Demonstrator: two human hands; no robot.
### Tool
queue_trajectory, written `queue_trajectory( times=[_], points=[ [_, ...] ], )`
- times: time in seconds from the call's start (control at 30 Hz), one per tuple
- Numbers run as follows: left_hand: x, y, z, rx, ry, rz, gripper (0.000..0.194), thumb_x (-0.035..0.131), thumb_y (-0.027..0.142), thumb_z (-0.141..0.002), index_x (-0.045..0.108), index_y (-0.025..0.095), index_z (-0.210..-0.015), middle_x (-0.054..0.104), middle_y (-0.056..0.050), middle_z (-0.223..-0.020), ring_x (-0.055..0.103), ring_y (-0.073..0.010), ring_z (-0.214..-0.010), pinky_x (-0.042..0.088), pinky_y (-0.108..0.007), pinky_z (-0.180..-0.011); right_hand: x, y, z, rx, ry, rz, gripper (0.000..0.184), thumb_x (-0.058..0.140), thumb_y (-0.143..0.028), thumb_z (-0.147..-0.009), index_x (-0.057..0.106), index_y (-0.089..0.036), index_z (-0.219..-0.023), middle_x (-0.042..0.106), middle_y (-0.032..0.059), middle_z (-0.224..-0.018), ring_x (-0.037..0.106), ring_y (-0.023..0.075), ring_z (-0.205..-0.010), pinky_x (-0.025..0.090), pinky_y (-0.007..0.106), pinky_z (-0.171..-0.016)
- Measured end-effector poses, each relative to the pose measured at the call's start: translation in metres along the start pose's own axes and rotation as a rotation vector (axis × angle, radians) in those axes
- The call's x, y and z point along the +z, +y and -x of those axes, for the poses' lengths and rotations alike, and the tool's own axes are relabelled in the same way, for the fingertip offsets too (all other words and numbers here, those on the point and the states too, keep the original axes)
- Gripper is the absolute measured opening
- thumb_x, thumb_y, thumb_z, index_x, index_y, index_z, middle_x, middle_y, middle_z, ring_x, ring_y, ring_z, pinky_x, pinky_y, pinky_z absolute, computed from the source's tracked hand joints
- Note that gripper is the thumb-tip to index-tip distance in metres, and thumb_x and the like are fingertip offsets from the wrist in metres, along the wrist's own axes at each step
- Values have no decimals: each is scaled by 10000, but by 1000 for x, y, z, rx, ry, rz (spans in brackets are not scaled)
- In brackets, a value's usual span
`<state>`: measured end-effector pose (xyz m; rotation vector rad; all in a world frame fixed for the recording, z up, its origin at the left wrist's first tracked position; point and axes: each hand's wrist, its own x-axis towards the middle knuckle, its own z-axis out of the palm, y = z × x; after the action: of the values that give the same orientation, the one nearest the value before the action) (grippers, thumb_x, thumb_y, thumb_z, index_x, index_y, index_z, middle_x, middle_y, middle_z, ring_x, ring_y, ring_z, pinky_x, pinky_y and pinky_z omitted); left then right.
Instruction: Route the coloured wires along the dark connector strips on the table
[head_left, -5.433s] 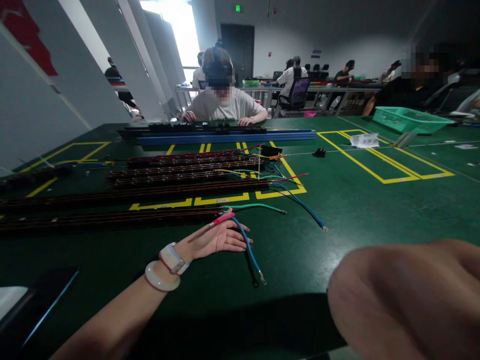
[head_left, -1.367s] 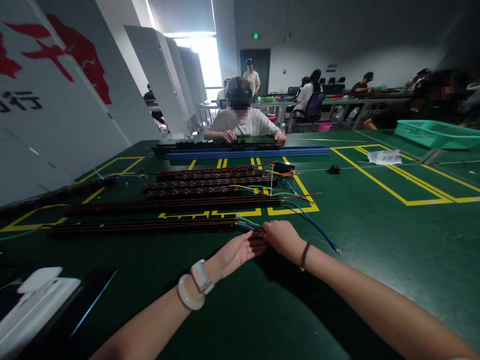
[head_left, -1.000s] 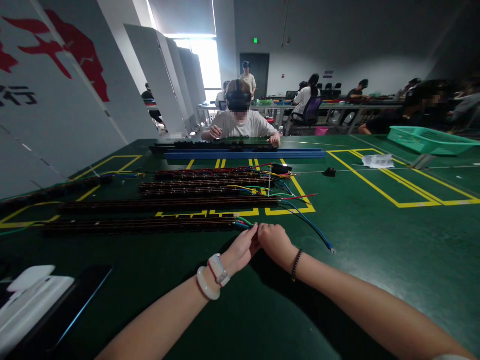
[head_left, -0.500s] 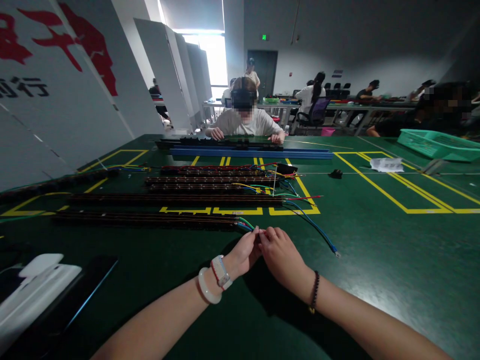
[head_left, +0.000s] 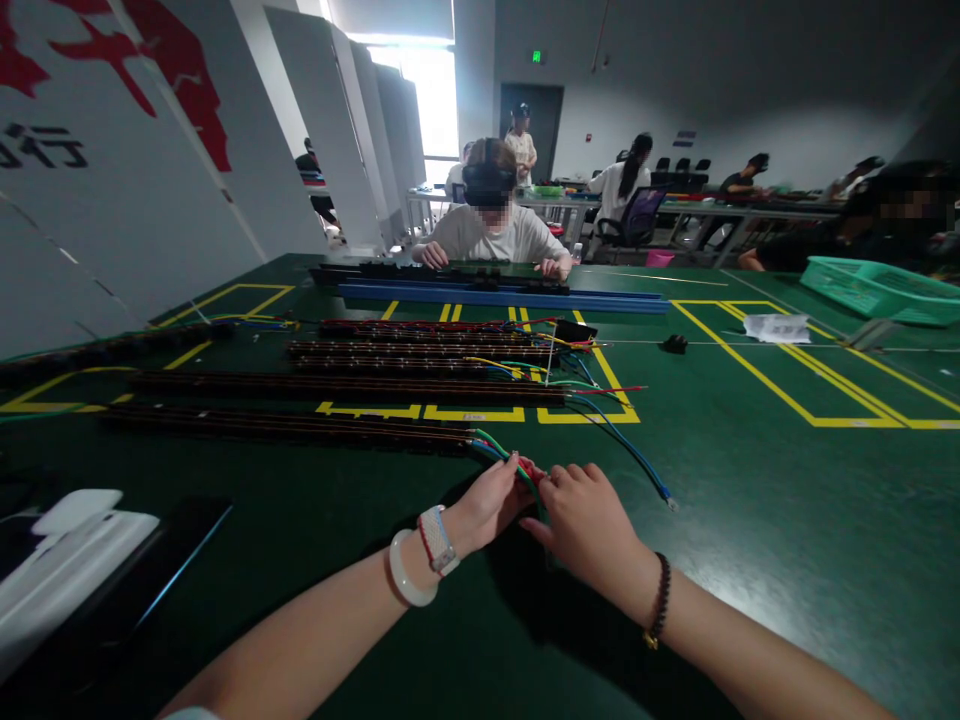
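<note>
The green basket (head_left: pixel 870 293) sits at the far right of the table (head_left: pixel 750 570); its inside is too dim to read. A pink bin (head_left: pixel 660 259) stands beyond the far edge, contents hidden. The left hand (head_left: pixel 487 507) is closed on the wires (head_left: pixel 491 449), between thumb and fingers; 3 colours show there: blue, green and red. They come out of the right end of the nearest bar (head_left: pixel 300 428), left of the hands. The right hand (head_left: pixel 589 515) is half open, fingers curled at the wires, thumb apart; whether it grips them, I cannot tell. 1 blue wire (head_left: pixel 637 454) from the next bar (head_left: pixel 352 386) lies farther right.
</note>
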<state>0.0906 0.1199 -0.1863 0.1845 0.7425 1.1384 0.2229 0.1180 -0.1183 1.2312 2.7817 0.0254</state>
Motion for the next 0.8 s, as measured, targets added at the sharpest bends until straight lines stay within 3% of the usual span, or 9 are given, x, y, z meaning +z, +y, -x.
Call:
queue_trajectory(
  times=[0.1,0.27,0.43,0.57,0.8],
  points=[
    [2,1,2,-17,24,2,134,477,257,-879,491,125,-858,559,-27,-812,525,-75,-702,426,-224,-750,3,-6,-3,5,-38,53,416,642,-395,-772,622,-72,-1033,567,160,-956,519,275,-891,383,401,-755],
    [4,5,5,-36,23,0,104,486,224,-872,497,123,-848,573,-23,-805,551,-75,-719,436,-211,-743,2,-1,-8,41,-80,-29,313,549,-226,-771,607,-93,-1048,574,131,-959,567,239,-844,406,337,-713],
    [0,9,5,-56,-69,-71,222,482,327,-876,517,108,-857,597,-63,-823,584,-124,-745,464,-281,-768,-9,29,-8,144,-129,-204,187,510,-289,-805,581,-160,-920,611,63,-816,581,194,-695,332,280,-559],
    [0,9,7,-24,-103,-51,190,466,282,-885,502,96,-904,594,-76,-872,597,-131,-810,457,-328,-879,-14,58,-14,163,-118,-310,195,497,-314,-850,587,-180,-960,629,48,-824,578,160,-701,327,254,-565],
    [3,11,13,-27,-40,-178,231,392,347,-905,411,130,-828,490,-9,-684,546,-110,-618,481,-354,-792,0,93,-48,260,25,-161,229,533,-391,-873,643,-192,-897,640,54,-827,590,191,-772,341,261,-602]
  ],
)
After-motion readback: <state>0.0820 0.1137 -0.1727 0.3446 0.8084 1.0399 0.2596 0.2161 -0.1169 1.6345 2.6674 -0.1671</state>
